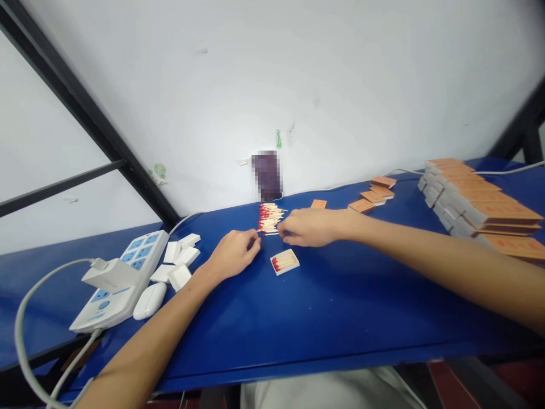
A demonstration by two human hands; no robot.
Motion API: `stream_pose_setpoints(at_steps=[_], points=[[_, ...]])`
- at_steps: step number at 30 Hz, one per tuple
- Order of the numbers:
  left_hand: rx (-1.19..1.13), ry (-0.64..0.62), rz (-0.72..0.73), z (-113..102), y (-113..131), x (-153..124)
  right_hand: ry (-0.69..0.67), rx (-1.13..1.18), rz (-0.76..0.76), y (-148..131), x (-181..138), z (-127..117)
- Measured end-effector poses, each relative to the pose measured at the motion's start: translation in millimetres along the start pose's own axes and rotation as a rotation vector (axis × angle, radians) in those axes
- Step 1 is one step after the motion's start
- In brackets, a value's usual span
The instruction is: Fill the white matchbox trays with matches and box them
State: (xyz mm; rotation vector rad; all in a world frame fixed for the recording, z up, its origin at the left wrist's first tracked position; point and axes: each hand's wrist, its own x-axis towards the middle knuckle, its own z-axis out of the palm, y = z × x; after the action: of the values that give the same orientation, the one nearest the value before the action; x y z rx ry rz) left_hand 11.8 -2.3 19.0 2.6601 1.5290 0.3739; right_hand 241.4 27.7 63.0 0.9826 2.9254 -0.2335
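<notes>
A loose pile of red-tipped matches [269,217] lies on the blue table [323,307] near the wall. My left hand [233,253] rests on the table just left of the pile, fingers curled and pinched at its near edge. My right hand [307,226] reaches in from the right, fingers closed on matches at the pile's near right side. In front of both hands sits an open white matchbox tray [285,262] part filled with matches.
Several empty white trays [177,263] lie to the left beside a white-and-blue power strip [123,278] with a plug and cable, and a white earbud case [149,300]. Orange matchbox sleeves [374,196] and a stacked row of boxes [481,207] fill the right.
</notes>
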Motion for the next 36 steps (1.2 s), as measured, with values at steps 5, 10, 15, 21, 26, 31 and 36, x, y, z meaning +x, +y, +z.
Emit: stream_pose_setpoints(at_steps=[5, 10, 15, 21, 26, 31, 36], points=[[-0.03, -0.04, 0.049, 1, -9, -1, 0.25, 0.076, 0.029, 7, 20, 29], [-0.021, -0.042, 0.049, 4, -9, -1, 0.379, 0.114, 0.104, 11, 31, 55], [-0.012, -0.044, 0.034, 4, -9, 0, 0.437, 0.128, 0.126, 9, 29, 62], [-0.007, -0.032, 0.051, 5, -10, 0, 0.42, 0.083, 0.099, 9, 30, 63], [-0.028, -0.02, 0.052, 5, -10, 0, 0.426, 0.096, 0.05, 9, 29, 62], [-0.031, -0.019, 0.039, 4, -9, 0, 0.432, 0.121, 0.069, 9, 29, 62], [-0.02, -0.023, 0.026, 5, -10, 1, 0.432, 0.097, 0.109, 11, 30, 65]])
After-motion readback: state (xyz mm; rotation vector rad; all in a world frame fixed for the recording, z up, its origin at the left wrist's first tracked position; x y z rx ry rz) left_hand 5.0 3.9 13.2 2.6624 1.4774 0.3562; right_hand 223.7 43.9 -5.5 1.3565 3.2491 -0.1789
